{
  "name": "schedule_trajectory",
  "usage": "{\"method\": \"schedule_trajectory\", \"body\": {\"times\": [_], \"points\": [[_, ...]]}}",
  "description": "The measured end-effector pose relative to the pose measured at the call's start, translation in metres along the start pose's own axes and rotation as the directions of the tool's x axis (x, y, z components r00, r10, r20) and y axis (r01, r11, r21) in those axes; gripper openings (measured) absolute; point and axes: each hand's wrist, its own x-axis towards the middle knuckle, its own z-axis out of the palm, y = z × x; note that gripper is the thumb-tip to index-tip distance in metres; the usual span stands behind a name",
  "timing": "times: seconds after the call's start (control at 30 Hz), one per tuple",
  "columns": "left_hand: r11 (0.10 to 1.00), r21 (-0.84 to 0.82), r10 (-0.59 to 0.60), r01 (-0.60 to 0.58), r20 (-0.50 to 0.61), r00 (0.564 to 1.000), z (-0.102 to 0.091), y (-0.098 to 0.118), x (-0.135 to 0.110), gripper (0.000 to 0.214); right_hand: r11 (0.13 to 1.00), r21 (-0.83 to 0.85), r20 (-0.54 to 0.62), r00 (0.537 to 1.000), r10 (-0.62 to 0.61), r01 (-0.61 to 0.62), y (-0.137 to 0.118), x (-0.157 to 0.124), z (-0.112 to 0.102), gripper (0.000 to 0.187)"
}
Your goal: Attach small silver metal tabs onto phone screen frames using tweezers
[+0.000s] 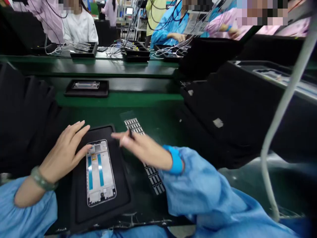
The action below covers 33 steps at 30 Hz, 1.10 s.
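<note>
A silver phone frame [108, 178] with two blue strips lies face up in a black foam tray [123, 198] on the green bench. My left hand [64, 150] is open over the tray's left side, fingers stretched, its thumb tip at the frame's top left corner. To the right of the frame, my right hand [138, 145] hovers with its index finger reaching left. A thin black object [131, 133] shows at its fingers; its kind is unclear. Under that hand and forearm lies a sheet of small white-and-black stickers [155, 180], partly hidden.
Black foam trays [223, 109] are stacked at right, and more dark foam [22, 119] stands at left. Another tray [106, 89] holds a phone part at the back. A pale cable [279, 122] hangs at right. Co-workers sit beyond the raised ledge [111, 67].
</note>
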Motion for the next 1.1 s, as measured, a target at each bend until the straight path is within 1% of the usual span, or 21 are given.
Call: {"method": "schedule_trajectory", "body": {"times": [0.03,0.07,0.1,0.2,0.27,0.33,0.4,0.47,0.53,0.63,0.67,0.7,0.73,0.77,0.8,0.83,0.87,0.9,0.93,1.0,1.1], "points": [[0.999,-0.024,-0.047,0.049,0.054,0.997,0.013,-0.006,0.004,0.055,0.997,0.070,-0.066,0.997,0.037,-0.032,0.013,0.009,-0.012,0.044],[0.994,-0.053,-0.095,0.100,0.087,0.992,0.024,-0.012,0.005,0.053,0.993,0.102,-0.113,0.991,0.076,-0.065,0.026,0.017,-0.021,0.049],[0.990,-0.064,-0.115,0.122,0.107,0.988,0.034,-0.017,0.005,0.052,0.985,0.133,-0.137,0.983,0.124,-0.106,0.038,0.022,-0.028,0.051],[0.983,-0.066,-0.163,0.171,0.107,0.981,0.050,-0.020,0.000,0.050,0.935,0.299,-0.211,0.942,0.262,-0.193,0.069,0.028,-0.034,0.051],[0.979,-0.050,-0.193,0.198,0.088,0.977,0.051,-0.013,-0.004,0.051,0.870,0.456,-0.268,0.902,0.337,-0.189,0.082,0.029,-0.034,0.047],[0.975,-0.016,-0.219,0.221,0.093,0.971,0.049,-0.004,-0.005,0.056,0.791,0.590,-0.283,0.876,0.391,-0.162,0.092,0.031,-0.032,0.043],[0.970,0.044,-0.245,0.241,0.151,0.958,0.045,0.002,-0.003,0.060,0.731,0.668,-0.268,0.871,0.412,-0.140,0.101,0.034,-0.031,0.040],[0.962,0.107,-0.270,0.251,0.227,0.936,0.041,0.005,0.002,0.062,0.726,0.676,-0.280,0.870,0.407,-0.122,0.110,0.039,-0.030,0.036],[0.962,0.151,-0.258,0.226,0.252,0.933,0.038,0.006,0.012,0.065,0.797,0.593,-0.341,0.860,0.379,-0.116,0.120,0.043,-0.030,0.032],[0.980,0.152,-0.163,0.127,0.255,0.953,0.039,0.013,0.040,0.070,0.911,0.397,-0.467,0.830,0.305,-0.112,0.132,0.047,-0.031,0.030],[0.988,0.122,-0.128,0.096,0.285,0.950,0.041,0.018,0.053,0.071,0.943,0.313,-0.501,0.824,0.265,-0.112,0.134,0.047,-0.032,0.031],[0.994,0.076,-0.100,0.079,0.336,0.937,0.044,0.024,0.067,0.070,0.970,0.217,-0.518,0.829,0.209,-0.109,0.136,0.046,-0.033,0.032],[0.997,0.028,-0.082,0.078,0.401,0.912,0.050,0.031,0.080,0.070,0.989,0.101,-0.507,0.850,0.141,-0.104,0.137,0.045,-0.034,0.032],[0.997,0.006,-0.071,0.076,0.428,0.901,0.056,0.039,0.094,0.069,0.995,-0.039,-0.457,0.887,0.067,-0.095,0.137,0.042,-0.036,0.032],[0.997,-0.006,-0.067,0.078,0.441,0.895,0.064,0.046,0.106,0.069,0.980,-0.181,-0.375,0.927,0.008,-0.081,0.137,0.040,-0.037,0.033],[0.997,-0.014,-0.067,0.082,0.448,0.892,0.072,0.053,0.116,0.069,0.950,-0.305,-0.279,0.960,-0.021,-0.067,0.136,0.037,-0.038,0.036],[0.996,-0.021,-0.065,0.084,0.451,0.890,0.081,0.059,0.125,0.069,0.911,-0.408,-0.192,0.981,-0.024,-0.057,0.136,0.035,-0.038,0.040],[0.996,-0.033,-0.061,0.085,0.457,0.887,0.089,0.065,0.131,0.069,0.874,-0.483,-0.134,0.991,-0.008,-0.058,0.135,0.033,-0.038,0.043],[0.995,-0.048,-0.055,0.087,0.464,0.884,0.096,0.070,0.135,0.068,0.845,-0.530,-0.109,0.994,0.014,-0.070,0.134,0.031,-0.038,0.046],[0.992,-0.089,-0.040,0.092,0.469,0.882,0.105,0.075,0.137,0.064,0.827,-0.555,-0.119,0.992,0.031,-0.092,0.133,0.029,-0.037,0.047],[0.978,-0.176,-0.021,0.111,0.447,0.894,0.106,0.077,0.134,0.048,0.845,-0.530,-0.131,0.991,-0.003,-0.068,0.130,0.028,-0.036,0.040]]}}
